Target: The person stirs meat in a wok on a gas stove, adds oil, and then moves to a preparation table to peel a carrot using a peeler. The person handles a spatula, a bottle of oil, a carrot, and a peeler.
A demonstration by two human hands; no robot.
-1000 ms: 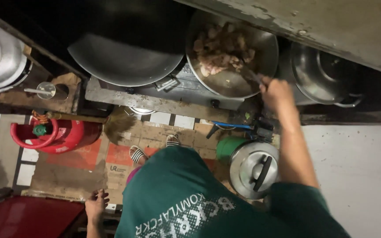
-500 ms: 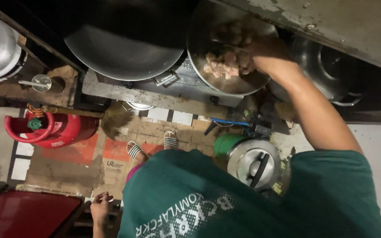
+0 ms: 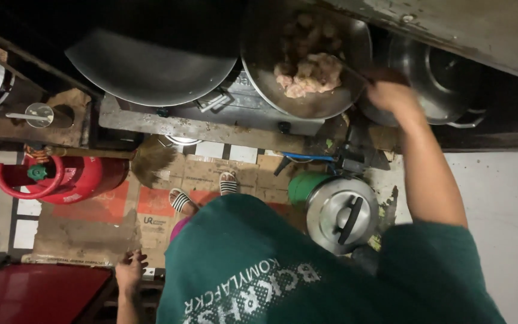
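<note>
A steel wok on the stove holds a pile of pale meat pieces. My right hand is at the wok's right rim, shut on the dark handle of a cooking utensil whose end reaches into the meat. My left hand hangs low at my side with its fingers apart, holding nothing, beside a red surface. My green shirt fills the lower middle of the view, and my sandalled feet stand on flattened cardboard.
A large empty wok sits left of the cooking one on the metal stove. A steel pot stands at right. On the floor are a red gas cylinder, a broom and a lidded steel pot.
My right hand went over the meat in the wok, then drew back to the right rim with the utensil. The meat now lies gathered in a pile. My left hand stayed low.
</note>
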